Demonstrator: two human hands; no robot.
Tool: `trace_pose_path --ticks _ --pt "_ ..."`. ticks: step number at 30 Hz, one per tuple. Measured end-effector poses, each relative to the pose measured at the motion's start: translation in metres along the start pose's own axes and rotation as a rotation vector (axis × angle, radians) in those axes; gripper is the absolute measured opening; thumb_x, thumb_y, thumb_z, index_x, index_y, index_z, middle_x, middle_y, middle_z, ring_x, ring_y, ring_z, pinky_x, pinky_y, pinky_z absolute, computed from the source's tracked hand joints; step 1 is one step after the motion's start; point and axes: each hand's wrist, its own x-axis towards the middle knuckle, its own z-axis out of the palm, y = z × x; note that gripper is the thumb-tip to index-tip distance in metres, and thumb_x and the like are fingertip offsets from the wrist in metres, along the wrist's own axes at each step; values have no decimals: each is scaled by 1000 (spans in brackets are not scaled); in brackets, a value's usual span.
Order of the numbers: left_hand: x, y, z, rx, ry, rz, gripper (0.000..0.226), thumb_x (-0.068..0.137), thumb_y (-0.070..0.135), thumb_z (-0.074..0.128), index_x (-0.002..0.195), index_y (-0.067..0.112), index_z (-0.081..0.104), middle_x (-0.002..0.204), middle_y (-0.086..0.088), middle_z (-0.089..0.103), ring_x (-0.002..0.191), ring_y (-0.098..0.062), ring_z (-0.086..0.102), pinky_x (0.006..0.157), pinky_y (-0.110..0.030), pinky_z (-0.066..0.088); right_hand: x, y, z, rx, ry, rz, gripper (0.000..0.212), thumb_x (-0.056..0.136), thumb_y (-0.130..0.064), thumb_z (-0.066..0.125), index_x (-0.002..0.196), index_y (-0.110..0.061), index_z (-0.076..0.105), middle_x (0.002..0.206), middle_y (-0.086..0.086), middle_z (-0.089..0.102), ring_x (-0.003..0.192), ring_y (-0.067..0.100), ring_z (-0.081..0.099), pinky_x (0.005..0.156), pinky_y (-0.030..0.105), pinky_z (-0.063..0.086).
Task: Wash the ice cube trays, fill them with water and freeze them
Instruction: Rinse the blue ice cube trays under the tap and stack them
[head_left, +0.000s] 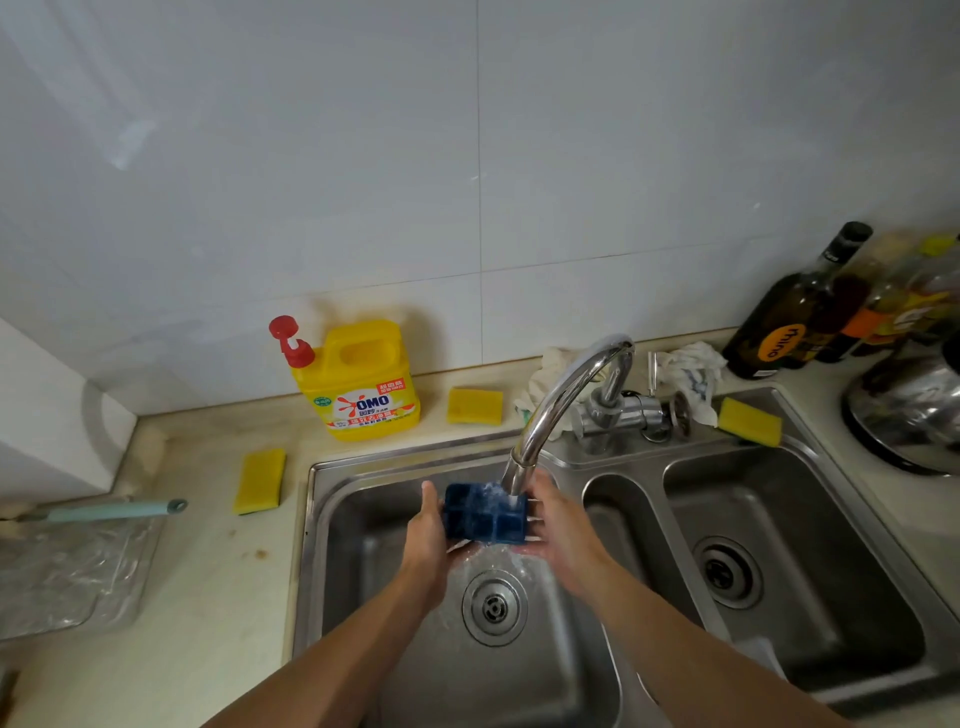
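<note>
A small dark blue ice cube tray (483, 517) is held over the left basin of the steel sink (332, 499), right under the spout of the chrome faucet (566, 395). Water runs from the spout onto the tray's right end and spills down toward the drain (493, 607). My left hand (428, 535) grips the tray's left end, thumb along its edge. My right hand (558, 530) holds the right end, fingers under it. The tray's compartments face up toward me.
A yellow dish soap bottle (358, 382) stands behind the sink. Yellow sponges lie at the left (260, 480), behind the faucet (475, 406) and on the right rim (749, 421). Dark bottles (800, 312) and a steel pot (914, 410) crowd the right. A blue-handled tool (111, 511) lies left.
</note>
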Motion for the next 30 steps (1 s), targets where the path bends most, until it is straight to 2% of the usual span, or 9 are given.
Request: trace_pose_path --ticks 3,5,10,16,19,22,24,27,30 --pt "-2 -3 7 12 -73 -35 60 102 61 34 119 13 66 109 -13 76 104 -30 71 68 -35 61 -1 -3 -10 -7 80 27 42 106 -43 43 109 -10 69 106 16 75 97 30 74 75 42 63" --pt "-4 -5 11 33 -107 -44 55 103 56 36 118 13 67 107 -13 76 102 -29 73 69 -37 61 -2 -4 -18 -16 107 37 41 108 -42 42 108 -10 68 105 16 74 96 29 74 69 38 62" --pt "-7 -9 22 157 -106 26 27 105 28 51 108 9 70 102 -16 76 89 -25 75 64 -29 58 -8 -4 -26 -22 124 11 40 108 -42 43 107 -11 69 101 14 75 89 29 76 65 35 61" --pt "-15 -8 30 82 -186 4 24 105 20 49 109 6 68 98 -17 76 95 -30 72 72 -33 59 -13 -3 -38 -20 126 -48 37 105 -42 49 113 -12 69 106 14 75 92 30 76 75 42 64" --pt "-22 -3 36 73 -242 62 21 104 16 49 109 6 68 95 -14 75 84 -23 73 68 -31 58 -14 1 -45 -17 142 28 40 102 -49 52 113 -14 68 109 17 72 91 36 75 79 50 64" --pt "-27 -1 38 116 -288 95 24 105 16 49 113 0 65 98 -18 69 88 -26 67 71 -32 56 -15 8 -51 -11 97 132 50 101 -60 48 115 -15 67 107 21 72 84 42 74 75 47 64" --pt "-28 -1 35 129 -294 83 25 106 16 48 116 0 64 104 -19 68 95 -29 67 72 -31 57 -16 10 -51 20 70 161 52 100 -59 49 113 -12 68 102 23 73 75 37 72 66 41 62" --pt "-27 -5 24 254 -297 66 26 107 17 45 119 10 66 111 -18 71 102 -32 68 74 -32 57 -18 14 -48 1 66 122 44 100 -51 57 106 -8 70 87 19 73 66 28 68 58 34 57" --pt "-22 -11 13 562 -278 103 27 106 17 44 122 17 66 108 -11 73 98 -27 69 76 -33 58 -19 22 -44 -210 70 23 37 97 -46 63 103 -10 73 81 13 75 60 20 68 57 31 56"
